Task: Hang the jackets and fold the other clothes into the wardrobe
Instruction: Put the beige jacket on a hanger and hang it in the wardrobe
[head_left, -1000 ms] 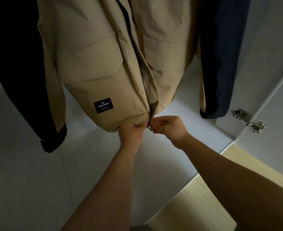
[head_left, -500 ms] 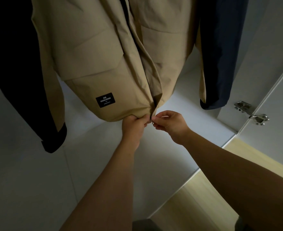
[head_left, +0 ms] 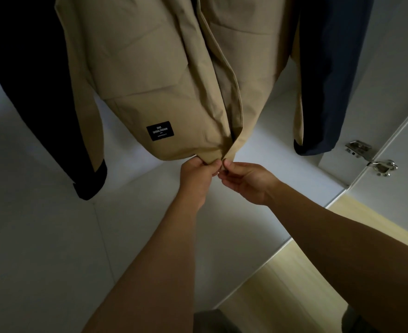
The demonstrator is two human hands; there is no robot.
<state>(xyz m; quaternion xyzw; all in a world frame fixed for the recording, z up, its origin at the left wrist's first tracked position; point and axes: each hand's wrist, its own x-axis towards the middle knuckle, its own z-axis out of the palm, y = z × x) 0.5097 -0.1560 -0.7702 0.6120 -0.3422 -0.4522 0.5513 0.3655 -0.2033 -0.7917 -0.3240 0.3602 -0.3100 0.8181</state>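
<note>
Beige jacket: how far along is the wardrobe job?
Done: the beige jacket hangs in the wardrobe between a black garment and a navy garment. In hand: the left hand grips its bottom hem and the right hand pinches the front opening's lower end, probably to start the zip. Left: closing the front, which looks unfastened; no folded clothes show in this view.

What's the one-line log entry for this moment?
beige jacket: hanging, front unfastened at hem | left hand: grips hem corner | right hand: pinches opposite front edge | neighbours: black garment, navy garment
</note>
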